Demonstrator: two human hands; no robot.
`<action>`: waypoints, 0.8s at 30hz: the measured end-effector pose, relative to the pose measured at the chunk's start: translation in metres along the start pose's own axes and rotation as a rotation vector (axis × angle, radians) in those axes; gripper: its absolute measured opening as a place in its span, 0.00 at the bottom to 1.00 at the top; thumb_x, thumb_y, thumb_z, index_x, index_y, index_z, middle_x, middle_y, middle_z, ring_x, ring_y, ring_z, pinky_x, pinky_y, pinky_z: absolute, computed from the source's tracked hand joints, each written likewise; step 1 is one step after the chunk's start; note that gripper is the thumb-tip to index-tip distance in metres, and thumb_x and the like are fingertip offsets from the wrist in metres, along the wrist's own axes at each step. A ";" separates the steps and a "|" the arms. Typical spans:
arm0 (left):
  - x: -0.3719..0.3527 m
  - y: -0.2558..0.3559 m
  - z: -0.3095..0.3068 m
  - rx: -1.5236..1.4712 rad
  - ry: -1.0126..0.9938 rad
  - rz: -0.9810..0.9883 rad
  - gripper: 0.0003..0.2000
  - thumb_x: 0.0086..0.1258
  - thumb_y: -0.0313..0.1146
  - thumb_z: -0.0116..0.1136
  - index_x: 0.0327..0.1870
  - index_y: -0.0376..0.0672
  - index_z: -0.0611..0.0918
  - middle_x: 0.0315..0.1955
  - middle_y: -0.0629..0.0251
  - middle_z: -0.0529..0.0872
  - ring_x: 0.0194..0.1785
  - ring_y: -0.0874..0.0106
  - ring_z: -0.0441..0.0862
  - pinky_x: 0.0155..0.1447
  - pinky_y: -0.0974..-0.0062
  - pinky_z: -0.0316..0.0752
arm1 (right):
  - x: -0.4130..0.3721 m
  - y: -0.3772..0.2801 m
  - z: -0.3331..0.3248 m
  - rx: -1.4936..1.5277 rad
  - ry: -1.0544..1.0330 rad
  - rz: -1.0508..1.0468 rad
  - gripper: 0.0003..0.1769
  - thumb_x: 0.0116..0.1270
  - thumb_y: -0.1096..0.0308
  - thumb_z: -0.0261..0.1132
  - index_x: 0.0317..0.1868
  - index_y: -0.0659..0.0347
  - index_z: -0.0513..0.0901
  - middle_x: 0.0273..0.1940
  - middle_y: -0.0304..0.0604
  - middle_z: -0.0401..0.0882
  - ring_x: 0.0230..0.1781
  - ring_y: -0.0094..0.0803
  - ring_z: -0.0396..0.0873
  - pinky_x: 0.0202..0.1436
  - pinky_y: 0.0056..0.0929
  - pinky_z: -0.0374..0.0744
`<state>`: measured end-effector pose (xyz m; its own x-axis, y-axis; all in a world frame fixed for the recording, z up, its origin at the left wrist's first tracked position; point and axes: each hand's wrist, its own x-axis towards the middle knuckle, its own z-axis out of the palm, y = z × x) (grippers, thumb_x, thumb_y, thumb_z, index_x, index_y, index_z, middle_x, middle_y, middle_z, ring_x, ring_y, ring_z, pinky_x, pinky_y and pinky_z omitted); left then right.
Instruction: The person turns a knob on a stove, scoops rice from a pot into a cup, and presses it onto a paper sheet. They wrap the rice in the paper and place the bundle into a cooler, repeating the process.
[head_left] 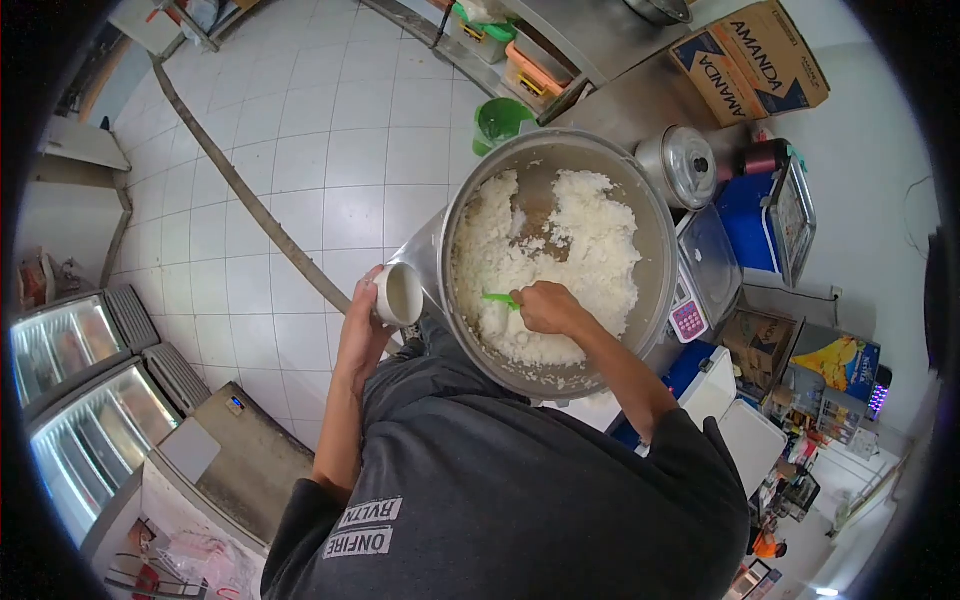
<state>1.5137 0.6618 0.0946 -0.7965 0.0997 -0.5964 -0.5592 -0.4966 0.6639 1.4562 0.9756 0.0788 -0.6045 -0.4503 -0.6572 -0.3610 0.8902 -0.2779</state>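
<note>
A large metal pot [655,290] stands in front of me, holding a mass of white cooked rice [590,275]. Part of its brownish bottom shows where rice has been cleared. My right hand [548,306] is closed around a green utensil [500,299], probably a rice paddle; its working end is partly hidden at the rice. To the left of the pot, my left hand [365,318] grips a small white bowl [400,295] by its side. The bowl is tilted near the pot's rim, and its inside looks pale with no visible contents.
Right of the pot are a lidded metal pot [690,168], a digital scale [688,318] and a blue box [750,225]. An Amanda carton [752,62] lies behind them. A green bucket [501,124] stands beyond the pot. White floor tiles [300,150] extend left, with glass-front display cases [90,410] lower left.
</note>
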 end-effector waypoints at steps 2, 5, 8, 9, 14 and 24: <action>-0.003 -0.003 0.004 -0.011 0.005 -0.032 0.33 0.77 0.57 0.45 0.75 0.46 0.60 0.69 0.61 0.66 0.70 0.63 0.66 0.69 0.57 0.64 | -0.001 0.000 -0.001 0.140 0.042 -0.024 0.15 0.58 0.74 0.56 0.44 0.66 0.85 0.33 0.61 0.83 0.37 0.55 0.84 0.43 0.48 0.80; -0.003 0.004 0.007 -0.067 0.014 0.017 0.26 0.80 0.49 0.43 0.73 0.45 0.63 0.66 0.62 0.69 0.65 0.65 0.70 0.65 0.57 0.68 | 0.013 0.017 0.017 0.277 -0.050 -0.074 0.17 0.57 0.74 0.54 0.43 0.67 0.85 0.34 0.63 0.83 0.37 0.55 0.84 0.43 0.47 0.80; -0.004 0.011 0.007 -0.110 -0.005 0.077 0.25 0.80 0.49 0.42 0.72 0.46 0.64 0.65 0.62 0.70 0.64 0.67 0.71 0.64 0.61 0.69 | 0.010 0.025 0.028 0.381 -0.100 -0.110 0.17 0.56 0.74 0.53 0.41 0.67 0.85 0.32 0.64 0.83 0.36 0.55 0.84 0.42 0.46 0.79; -0.004 0.014 0.006 -0.120 -0.005 0.096 0.25 0.80 0.49 0.42 0.72 0.46 0.64 0.65 0.63 0.71 0.64 0.68 0.71 0.63 0.62 0.70 | 0.010 0.029 0.035 0.372 -0.103 -0.112 0.17 0.56 0.74 0.53 0.41 0.67 0.85 0.32 0.64 0.83 0.36 0.55 0.84 0.42 0.46 0.79; -0.006 0.025 0.008 -0.140 0.004 0.149 0.26 0.81 0.50 0.40 0.71 0.45 0.65 0.66 0.61 0.70 0.68 0.66 0.70 0.67 0.59 0.68 | 0.002 0.031 0.043 0.427 -0.146 -0.164 0.14 0.56 0.74 0.56 0.40 0.66 0.86 0.24 0.56 0.80 0.25 0.41 0.78 0.35 0.41 0.75; -0.023 0.041 0.060 -0.122 -0.157 0.087 0.24 0.81 0.51 0.40 0.70 0.46 0.65 0.61 0.63 0.72 0.60 0.71 0.72 0.62 0.63 0.72 | -0.031 0.055 0.033 0.703 -0.402 -0.067 0.13 0.66 0.73 0.64 0.50 0.64 0.87 0.24 0.34 0.77 0.23 0.16 0.70 0.26 0.22 0.68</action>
<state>1.4953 0.6907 0.1629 -0.8720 0.1803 -0.4550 -0.4622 -0.6093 0.6443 1.4781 1.0409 0.0609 -0.2477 -0.5641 -0.7877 0.2238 0.7577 -0.6130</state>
